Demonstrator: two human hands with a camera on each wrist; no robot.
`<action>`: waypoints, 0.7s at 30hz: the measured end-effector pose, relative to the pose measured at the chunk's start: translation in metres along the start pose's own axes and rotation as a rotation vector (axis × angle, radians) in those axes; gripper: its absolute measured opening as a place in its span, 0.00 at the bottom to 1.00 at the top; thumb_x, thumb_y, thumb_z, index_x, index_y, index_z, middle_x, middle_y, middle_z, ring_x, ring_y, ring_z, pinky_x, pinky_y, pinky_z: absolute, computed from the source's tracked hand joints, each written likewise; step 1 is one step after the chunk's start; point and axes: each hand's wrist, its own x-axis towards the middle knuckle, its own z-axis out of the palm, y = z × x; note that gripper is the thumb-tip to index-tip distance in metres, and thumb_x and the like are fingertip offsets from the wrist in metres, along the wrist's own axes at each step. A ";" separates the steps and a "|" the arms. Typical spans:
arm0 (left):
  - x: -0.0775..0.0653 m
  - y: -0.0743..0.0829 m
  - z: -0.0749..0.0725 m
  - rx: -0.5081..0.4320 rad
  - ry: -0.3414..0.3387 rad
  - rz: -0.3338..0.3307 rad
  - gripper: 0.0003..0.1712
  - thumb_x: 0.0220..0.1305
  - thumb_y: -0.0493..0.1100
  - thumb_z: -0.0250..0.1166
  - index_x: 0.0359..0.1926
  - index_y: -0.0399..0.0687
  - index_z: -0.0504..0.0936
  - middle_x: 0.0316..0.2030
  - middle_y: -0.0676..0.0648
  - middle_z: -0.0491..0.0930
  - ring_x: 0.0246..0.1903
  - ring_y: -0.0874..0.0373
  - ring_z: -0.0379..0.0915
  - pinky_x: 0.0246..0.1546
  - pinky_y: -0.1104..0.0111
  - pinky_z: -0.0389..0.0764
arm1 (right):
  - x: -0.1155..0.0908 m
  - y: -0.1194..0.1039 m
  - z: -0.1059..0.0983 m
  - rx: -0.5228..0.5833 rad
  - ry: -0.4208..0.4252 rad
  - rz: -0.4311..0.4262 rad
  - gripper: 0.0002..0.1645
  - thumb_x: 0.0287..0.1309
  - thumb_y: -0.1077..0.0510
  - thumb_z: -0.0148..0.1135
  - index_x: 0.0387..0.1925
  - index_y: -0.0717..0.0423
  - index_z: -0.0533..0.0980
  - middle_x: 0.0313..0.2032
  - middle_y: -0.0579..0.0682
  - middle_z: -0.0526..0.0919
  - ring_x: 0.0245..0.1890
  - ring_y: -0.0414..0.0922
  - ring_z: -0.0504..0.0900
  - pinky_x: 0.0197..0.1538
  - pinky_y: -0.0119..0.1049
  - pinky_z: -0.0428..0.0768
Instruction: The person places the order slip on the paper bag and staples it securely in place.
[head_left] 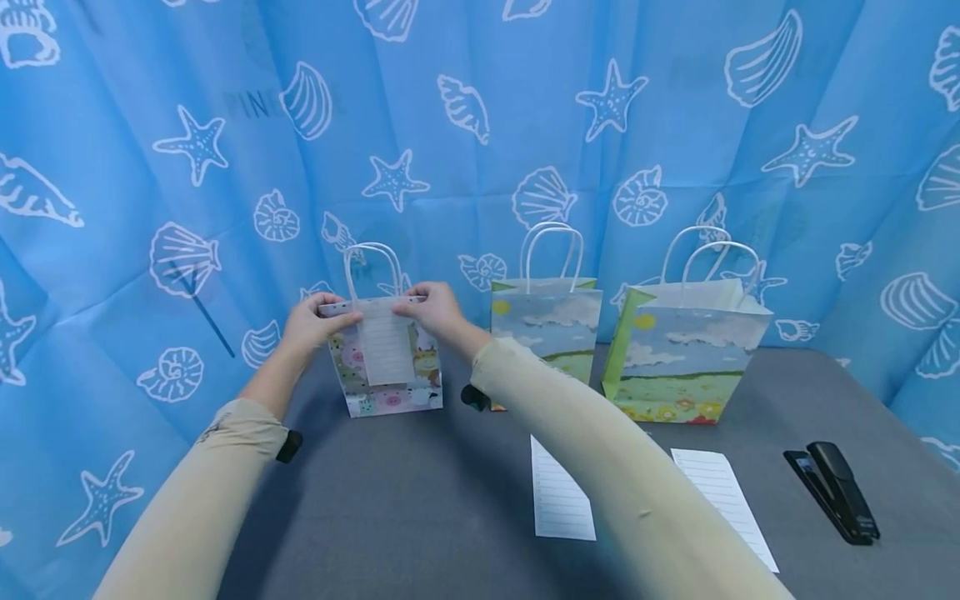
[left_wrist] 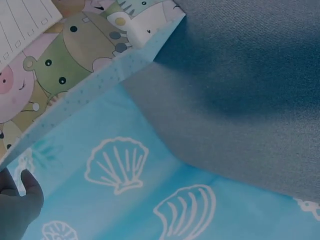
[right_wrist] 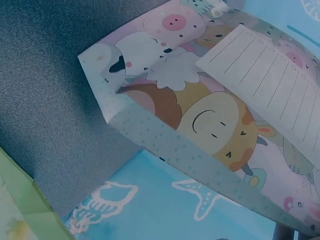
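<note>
A small paper gift bag (head_left: 358, 406) with cartoon animals stands on the left of the table, its white handles (head_left: 349, 265) upright. A strip of lined paper (head_left: 387, 354) lies flat against its front, reaching down from the top edge. At the bag's top left my left hand (head_left: 306, 327) pinches the rim, the thumb tip at the strip's left edge. My right hand (head_left: 441, 315) pinches the strip's upper right corner against the rim, thumb in front. In the left wrist view part of the left hand (left_wrist: 21, 206) shows beside the rim; the fingers behind the bag are hidden.
Two landscape-print gift bags, a nearer-centre one (head_left: 547, 321) and a right one (head_left: 690, 358), stand to the right. Two lined paper strips, one (head_left: 561, 500) partly under my right sleeve and another (head_left: 723, 500), lie in front. A black stapler (head_left: 836, 492) rests at far right. A blue curtain (head_left: 465, 167) hangs behind.
</note>
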 end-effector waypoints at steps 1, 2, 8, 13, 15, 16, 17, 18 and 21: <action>0.000 0.000 0.000 -0.005 0.001 -0.007 0.29 0.60 0.50 0.70 0.52 0.36 0.72 0.48 0.41 0.71 0.46 0.52 0.65 0.47 0.61 0.69 | 0.000 0.000 0.000 0.000 0.006 0.006 0.13 0.60 0.56 0.68 0.42 0.60 0.81 0.40 0.51 0.83 0.40 0.45 0.80 0.43 0.37 0.78; 0.001 0.000 0.001 -0.010 0.002 -0.017 0.29 0.60 0.51 0.71 0.53 0.35 0.73 0.48 0.41 0.71 0.47 0.51 0.65 0.48 0.60 0.69 | -0.001 0.000 0.000 0.003 0.010 0.012 0.13 0.60 0.56 0.68 0.42 0.59 0.81 0.40 0.51 0.83 0.40 0.44 0.80 0.43 0.37 0.78; 0.002 0.000 0.001 -0.069 -0.028 -0.095 0.36 0.59 0.51 0.70 0.61 0.34 0.71 0.58 0.37 0.69 0.61 0.44 0.60 0.63 0.50 0.59 | -0.001 0.001 0.001 0.032 0.018 0.029 0.12 0.60 0.56 0.67 0.41 0.59 0.81 0.38 0.51 0.83 0.39 0.44 0.80 0.42 0.37 0.78; 0.002 0.000 0.001 -0.084 -0.056 -0.109 0.38 0.61 0.52 0.68 0.65 0.34 0.68 0.62 0.34 0.66 0.65 0.42 0.57 0.65 0.49 0.55 | -0.002 0.000 0.002 0.028 0.021 0.033 0.11 0.61 0.55 0.67 0.40 0.60 0.81 0.37 0.51 0.83 0.38 0.44 0.79 0.42 0.38 0.78; 0.001 0.000 0.003 -0.077 -0.051 -0.099 0.38 0.62 0.52 0.68 0.65 0.34 0.69 0.62 0.34 0.67 0.63 0.42 0.59 0.65 0.50 0.57 | -0.002 0.000 0.002 0.026 0.027 0.040 0.12 0.60 0.55 0.67 0.40 0.59 0.81 0.37 0.51 0.83 0.39 0.44 0.79 0.43 0.39 0.78; 0.001 0.000 0.003 -0.069 -0.048 -0.094 0.38 0.62 0.53 0.67 0.65 0.34 0.70 0.61 0.34 0.68 0.63 0.42 0.60 0.64 0.50 0.58 | -0.002 0.000 0.002 0.029 0.031 0.045 0.12 0.60 0.55 0.67 0.40 0.59 0.81 0.37 0.51 0.83 0.39 0.44 0.80 0.44 0.39 0.78; 0.001 -0.001 0.004 -0.065 -0.044 -0.091 0.38 0.62 0.54 0.67 0.64 0.34 0.70 0.61 0.34 0.68 0.63 0.42 0.61 0.64 0.51 0.59 | -0.002 0.000 0.002 0.034 0.034 0.050 0.12 0.60 0.55 0.67 0.40 0.59 0.81 0.38 0.51 0.83 0.39 0.45 0.80 0.44 0.39 0.78; 0.001 -0.001 0.005 -0.064 -0.039 -0.086 0.38 0.62 0.54 0.68 0.64 0.35 0.70 0.61 0.34 0.69 0.62 0.43 0.62 0.64 0.51 0.60 | -0.002 0.000 0.002 0.037 0.036 0.055 0.12 0.60 0.55 0.67 0.41 0.59 0.81 0.38 0.51 0.83 0.40 0.45 0.80 0.45 0.40 0.78; 0.000 -0.002 0.007 -0.064 -0.027 -0.081 0.38 0.62 0.55 0.67 0.64 0.35 0.71 0.60 0.35 0.70 0.61 0.43 0.63 0.63 0.51 0.61 | -0.003 0.000 0.002 0.052 0.041 0.073 0.13 0.60 0.54 0.67 0.42 0.59 0.81 0.39 0.52 0.83 0.41 0.46 0.80 0.47 0.41 0.78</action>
